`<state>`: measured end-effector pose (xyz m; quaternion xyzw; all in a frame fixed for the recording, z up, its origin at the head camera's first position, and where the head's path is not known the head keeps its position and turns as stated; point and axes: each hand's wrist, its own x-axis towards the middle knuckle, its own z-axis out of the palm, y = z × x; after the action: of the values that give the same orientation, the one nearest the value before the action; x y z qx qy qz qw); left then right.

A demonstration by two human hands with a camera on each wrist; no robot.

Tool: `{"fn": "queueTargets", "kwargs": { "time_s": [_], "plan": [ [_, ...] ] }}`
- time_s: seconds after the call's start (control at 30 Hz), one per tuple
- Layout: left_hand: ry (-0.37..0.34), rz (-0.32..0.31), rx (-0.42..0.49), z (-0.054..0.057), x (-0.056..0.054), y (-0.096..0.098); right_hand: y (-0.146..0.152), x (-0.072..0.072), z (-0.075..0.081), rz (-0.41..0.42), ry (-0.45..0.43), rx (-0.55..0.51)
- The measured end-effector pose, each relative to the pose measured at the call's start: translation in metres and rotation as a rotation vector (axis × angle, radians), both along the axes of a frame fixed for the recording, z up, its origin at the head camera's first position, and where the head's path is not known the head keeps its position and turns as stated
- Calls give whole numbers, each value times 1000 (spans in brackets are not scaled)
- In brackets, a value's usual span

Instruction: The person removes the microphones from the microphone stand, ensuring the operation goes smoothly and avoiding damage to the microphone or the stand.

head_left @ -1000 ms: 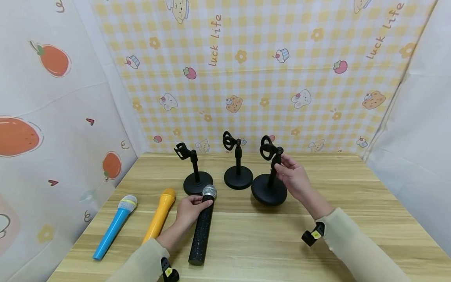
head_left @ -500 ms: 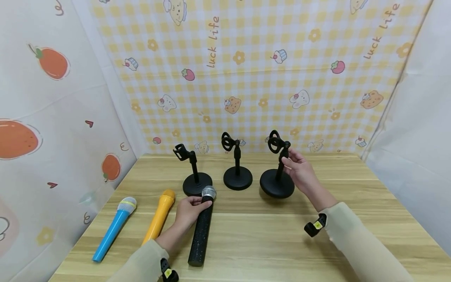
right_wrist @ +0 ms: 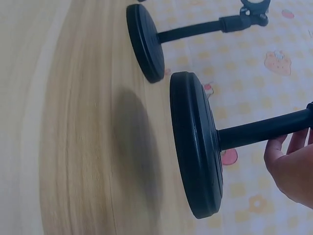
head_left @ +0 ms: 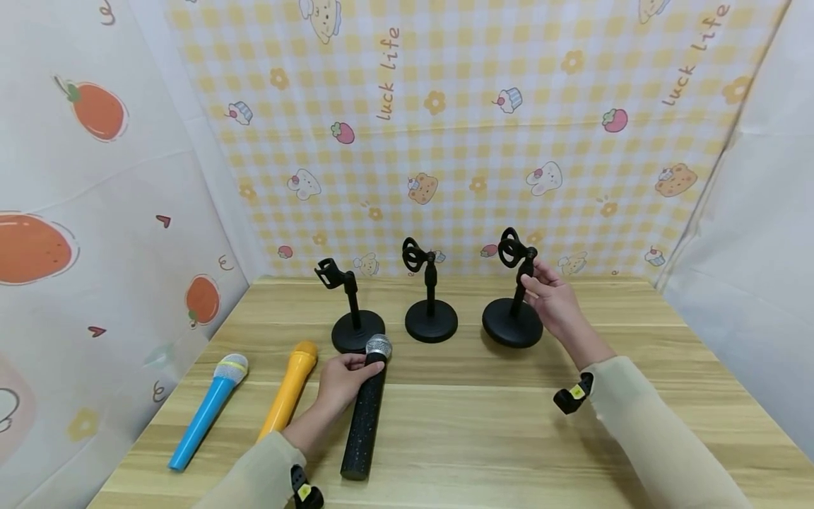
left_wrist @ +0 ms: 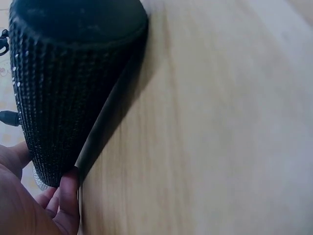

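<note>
My left hand (head_left: pixel 341 382) grips a black microphone (head_left: pixel 364 424) just below its silver mesh head. In the left wrist view the sparkly ridged handle (left_wrist: pixel 54 93) runs from the fingers toward the camera. On the right, my right hand (head_left: pixel 553 300) holds a black microphone stand (head_left: pixel 512 323) by its upright post, slightly tilted. The right wrist view shows this stand's round base (right_wrist: pixel 195 147) raised off the table, its shadow below. A second stand (head_left: pixel 431 322) is upright at the centre, and a third stand (head_left: pixel 358 331) is behind the black microphone's head.
A blue microphone (head_left: pixel 205 420) and an orange microphone (head_left: pixel 289 389) lie on the wooden table (head_left: pixel 483 438) at the left. A yellow checked cloth (head_left: pixel 458 155) hangs behind the table's back edge, with pale cloths at both sides.
My right hand has carried the held stand to the right and farther back, away from the centre stand. The left hand and the black microphone have stayed in place.
</note>
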<state>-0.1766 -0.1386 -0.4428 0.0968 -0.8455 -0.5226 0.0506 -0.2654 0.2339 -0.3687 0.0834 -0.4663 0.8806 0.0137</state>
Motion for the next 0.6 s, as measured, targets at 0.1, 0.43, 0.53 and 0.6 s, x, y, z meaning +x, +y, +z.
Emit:
{"fn": "queueTargets", "kwargs": {
  "time_s": [0.1,0.43,0.53,0.6],
  "plan": [
    [0,-1,7,0,0,0,3,-3,0,-6,-9,-4],
    [2,3,5,2,0,0,12,-11,-3,-1,-29,1],
    [3,1,5,1,1,0,15,-14,-5,-6,-38,-4],
    [4,4,5,1,1,0,17,-17,-6,-6,-41,-9]
  ]
}}
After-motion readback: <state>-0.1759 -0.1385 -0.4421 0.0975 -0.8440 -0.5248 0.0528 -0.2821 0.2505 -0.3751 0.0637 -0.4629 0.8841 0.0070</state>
